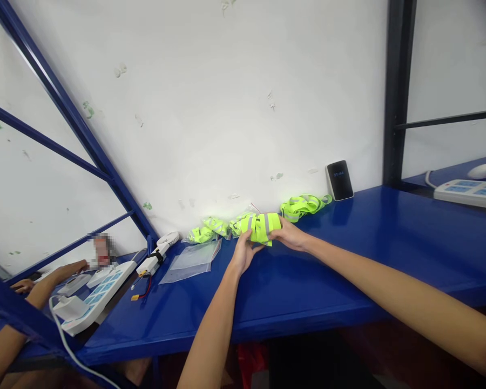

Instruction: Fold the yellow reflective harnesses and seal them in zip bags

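Note:
Between my two hands is a folded fluorescent yellow reflective strap [261, 227] with silver bands, held just above the blue table [299, 286]. My left hand [245, 253] grips its lower left side, thumb at the front. At its right end, my right hand [288, 234] closes on the edge, with some fingers hidden behind. Behind and to the left lie several clear bags of the same yellow material [204, 232], against the wall. A loose heap of yellow reflective strap [303, 206] rests to the right, beyond my right hand.
Flat clear plastic bags [194, 260] lie left of my hands. Beside them are a white handheld fan [162, 251] and a battery lead with a yellow connector [140, 294]. A dark-screened device [340, 181] leans on the wall. Left, past the blue frame, are a power strip [101, 300] and another person's arm [44, 286].

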The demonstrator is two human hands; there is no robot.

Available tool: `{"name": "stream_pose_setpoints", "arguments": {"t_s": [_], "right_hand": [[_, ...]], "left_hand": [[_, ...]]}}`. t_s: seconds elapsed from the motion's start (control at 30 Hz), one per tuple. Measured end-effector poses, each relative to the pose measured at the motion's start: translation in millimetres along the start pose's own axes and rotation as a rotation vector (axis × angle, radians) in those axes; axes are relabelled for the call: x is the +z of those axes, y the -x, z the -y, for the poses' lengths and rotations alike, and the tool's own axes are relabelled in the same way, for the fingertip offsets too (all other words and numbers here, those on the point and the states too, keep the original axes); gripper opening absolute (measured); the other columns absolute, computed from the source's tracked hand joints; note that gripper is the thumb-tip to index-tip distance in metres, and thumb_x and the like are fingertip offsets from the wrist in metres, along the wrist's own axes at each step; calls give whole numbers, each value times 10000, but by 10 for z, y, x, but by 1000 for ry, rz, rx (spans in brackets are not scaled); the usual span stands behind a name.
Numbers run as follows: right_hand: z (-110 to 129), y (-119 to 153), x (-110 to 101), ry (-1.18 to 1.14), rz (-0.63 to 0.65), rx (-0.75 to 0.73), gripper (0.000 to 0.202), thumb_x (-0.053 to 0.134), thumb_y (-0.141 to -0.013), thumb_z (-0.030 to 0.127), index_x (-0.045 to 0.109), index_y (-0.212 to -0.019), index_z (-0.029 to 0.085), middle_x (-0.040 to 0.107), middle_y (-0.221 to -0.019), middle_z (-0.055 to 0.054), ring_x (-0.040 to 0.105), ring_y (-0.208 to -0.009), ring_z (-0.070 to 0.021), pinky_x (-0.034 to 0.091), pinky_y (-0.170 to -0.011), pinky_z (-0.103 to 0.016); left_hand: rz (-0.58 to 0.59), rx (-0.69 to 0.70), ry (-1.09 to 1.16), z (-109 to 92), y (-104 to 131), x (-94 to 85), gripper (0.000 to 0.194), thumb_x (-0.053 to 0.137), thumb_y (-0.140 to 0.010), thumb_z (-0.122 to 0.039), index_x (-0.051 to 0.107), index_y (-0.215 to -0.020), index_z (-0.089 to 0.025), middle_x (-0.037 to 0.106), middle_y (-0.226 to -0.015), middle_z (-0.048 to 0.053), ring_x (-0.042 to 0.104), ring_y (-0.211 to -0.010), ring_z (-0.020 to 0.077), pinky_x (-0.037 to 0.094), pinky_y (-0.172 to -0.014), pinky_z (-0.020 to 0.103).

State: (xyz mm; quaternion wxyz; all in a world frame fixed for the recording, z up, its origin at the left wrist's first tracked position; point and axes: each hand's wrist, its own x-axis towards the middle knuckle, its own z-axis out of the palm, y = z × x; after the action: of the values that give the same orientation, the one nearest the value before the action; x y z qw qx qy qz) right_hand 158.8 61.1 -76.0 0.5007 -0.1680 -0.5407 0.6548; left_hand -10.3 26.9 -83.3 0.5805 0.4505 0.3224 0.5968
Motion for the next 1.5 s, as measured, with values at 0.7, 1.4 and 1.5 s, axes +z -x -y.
{"name": "stream_pose_setpoints", "arguments": {"t_s": [0.7, 1.4, 1.5], "right_hand": [[64, 55, 70, 589, 86, -360, 519, 581, -625, 72, 528, -1123, 211, 560, -876, 15, 505, -757, -147, 428, -646, -231], [20, 116, 81, 1064, 281, -622, 697, 500, -650, -20, 475, -1306, 213, 481, -1372, -119, 448, -1290, -271, 374, -1060, -442], [-28, 123, 112, 1111, 316, -621, 716, 601, -658, 22, 423, -1328, 201, 371, -1447, -149, 373, -1348, -290, 355, -1082, -450]], "left_hand": [[-48, -134, -139, 128, -69, -91, 681, 599, -625, -774, 602, -819, -122, 626, -658, 39, 552, -539, 108, 475, -585, 266], [-64, -149, -387, 216, -111, -103, 676, 300, -775, -818, 477, -696, -170, 448, -429, -26, 395, -368, 88, 295, -414, 224], [-80, -142, -405, 242, -133, -107, 637, 282, -809, -788, 444, -661, -189, 445, -412, -24, 379, -350, 88, 303, -406, 227]]}}
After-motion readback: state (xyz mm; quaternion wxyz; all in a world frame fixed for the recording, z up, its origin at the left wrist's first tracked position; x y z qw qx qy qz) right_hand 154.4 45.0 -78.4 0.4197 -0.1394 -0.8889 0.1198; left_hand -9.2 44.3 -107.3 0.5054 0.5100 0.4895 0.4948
